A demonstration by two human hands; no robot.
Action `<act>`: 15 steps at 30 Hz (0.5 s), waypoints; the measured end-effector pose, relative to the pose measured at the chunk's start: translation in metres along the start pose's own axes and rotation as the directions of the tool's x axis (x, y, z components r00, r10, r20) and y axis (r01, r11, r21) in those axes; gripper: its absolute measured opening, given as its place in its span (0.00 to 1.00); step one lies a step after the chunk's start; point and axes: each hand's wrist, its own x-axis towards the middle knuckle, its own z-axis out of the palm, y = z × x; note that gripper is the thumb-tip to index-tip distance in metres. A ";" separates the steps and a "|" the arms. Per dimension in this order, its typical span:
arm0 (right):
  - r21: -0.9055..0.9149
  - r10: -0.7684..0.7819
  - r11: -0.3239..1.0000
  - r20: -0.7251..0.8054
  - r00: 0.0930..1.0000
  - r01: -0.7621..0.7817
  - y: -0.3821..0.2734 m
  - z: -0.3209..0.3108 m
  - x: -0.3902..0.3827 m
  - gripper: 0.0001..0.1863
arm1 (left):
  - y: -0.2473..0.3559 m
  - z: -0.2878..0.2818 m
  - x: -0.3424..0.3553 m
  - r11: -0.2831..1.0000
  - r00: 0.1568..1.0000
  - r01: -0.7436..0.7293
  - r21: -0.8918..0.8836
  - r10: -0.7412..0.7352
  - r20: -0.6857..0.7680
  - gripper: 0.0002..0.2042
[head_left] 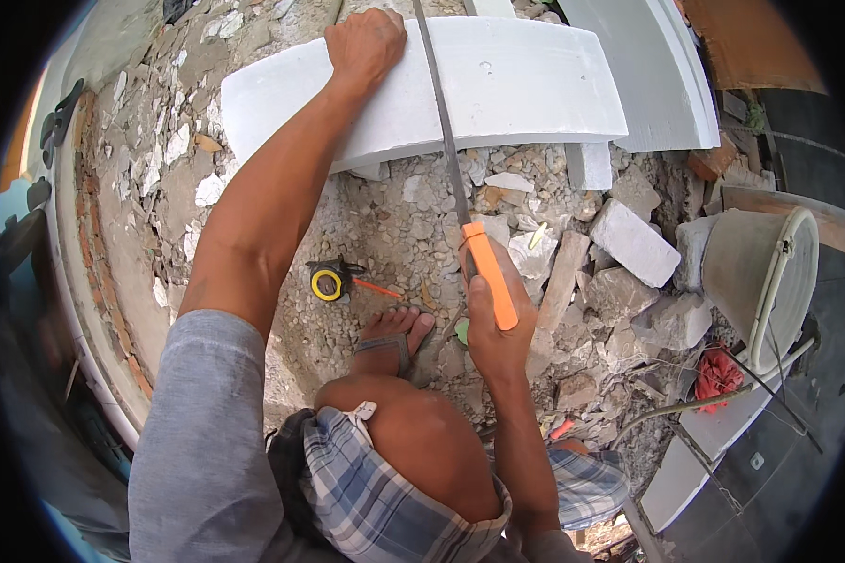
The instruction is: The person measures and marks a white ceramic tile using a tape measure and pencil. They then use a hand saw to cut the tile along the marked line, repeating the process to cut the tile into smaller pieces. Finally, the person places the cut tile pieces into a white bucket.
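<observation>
A long white block (pixel 526 80) lies across the top of the head view, raised on a smaller white piece (pixel 589 167). My left hand (pixel 366 47) presses on it near its far edge, fingers curled. My right hand (pixel 498 324) grips the orange handle (pixel 488 272) of a hand saw, whose long metal blade (pixel 438 89) crosses the block just right of my left hand. A yellow and black tape measure (pixel 326 282) lies on the gravel below the block, beside a thin orange pencil-like stick (pixel 376 286). My sandalled foot (pixel 390 342) is just below them.
Broken rubble and white chunks (pixel 634 239) cover the ground. At the right are a grey bucket (pixel 742 281), a red crumpled bag (pixel 714 375), bent rods and dark tiles (pixel 789 479). More white boards (pixel 648 75) lie at the top right. A brick-edged ledge (pixel 103 272) runs along the left.
</observation>
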 end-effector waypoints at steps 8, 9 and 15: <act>-0.022 -0.104 0.994 -0.054 0.993 0.103 0.059 -0.008 -0.080 0.29 | 0.005 0.003 0.002 0.998 1.000 0.022 0.053 -0.022 0.002 0.24; 0.034 -0.083 0.996 -0.060 0.995 0.085 0.035 0.002 -0.034 0.28 | 0.003 0.004 0.004 0.998 1.000 0.001 0.059 -0.002 0.012 0.24; 0.021 -0.106 0.994 -0.031 0.994 0.107 0.047 -0.004 -0.064 0.28 | -0.001 -0.001 0.003 0.997 0.996 -0.070 0.042 0.072 -0.051 0.21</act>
